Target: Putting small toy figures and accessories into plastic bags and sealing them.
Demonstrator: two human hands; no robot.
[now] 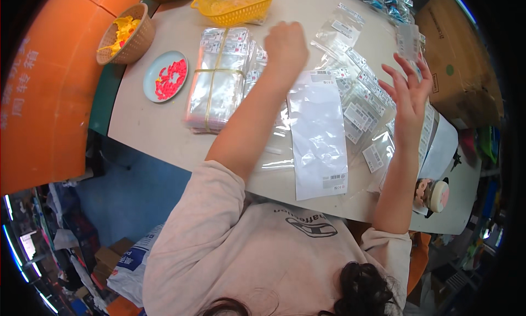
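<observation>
The left hand is curled loosely, knuckles up, over the far part of the table; it seems to pinch the edge of a clear bag, though the fingers are hidden. Just left of it lies a banded stack of clear bags. The right hand hovers open, fingers spread, holding nothing, above overlapping labelled clear bags. Between the forearms lies one long clear bag. Farther out stand a yellow basket, a woven basket and a blue plate of red pieces
</observation>
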